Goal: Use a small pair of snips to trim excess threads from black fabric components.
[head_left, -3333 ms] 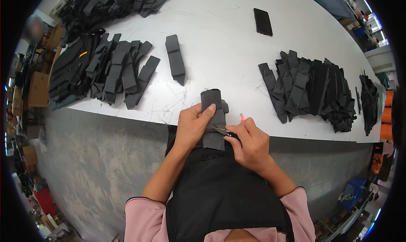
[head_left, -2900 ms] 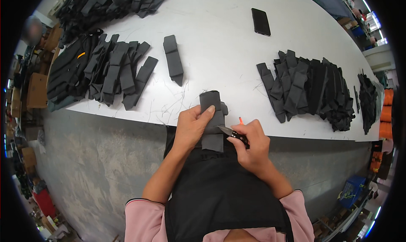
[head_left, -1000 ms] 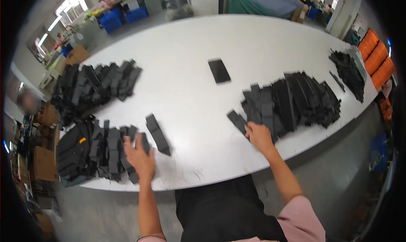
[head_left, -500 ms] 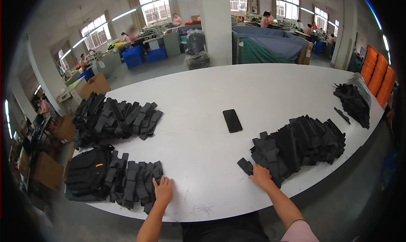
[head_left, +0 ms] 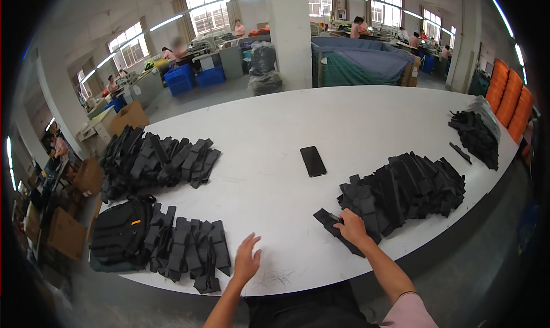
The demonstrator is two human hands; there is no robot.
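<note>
My right hand (head_left: 352, 227) grips a flat black fabric strip (head_left: 327, 218) at the near left edge of a large heap of overlapping black fabric pieces (head_left: 421, 185). A small shiny bit shows by its fingers, too small to name. My left hand (head_left: 247, 261) is over the white table (head_left: 275, 213), empty, with its fingers apart. Just left of it lies a row of black fabric strips (head_left: 195, 245), its nearest piece jutting toward the table's front edge. Beside that row, a black backpack (head_left: 117, 233) with an orange tab lies flat.
Another heap of black fabric pieces (head_left: 154, 159) lies at the far left. A dark phone (head_left: 313, 162) rests mid-table. At the far right are a smaller black pile (head_left: 475, 136), a loose strip (head_left: 460, 153) and orange rolls (head_left: 507, 96). Several people work beyond the table.
My left hand has moved right, away from the left row of strips, whose nearest pieces now lie differently. My right hand has pulled the strip slightly out of the right heap, to the left.
</note>
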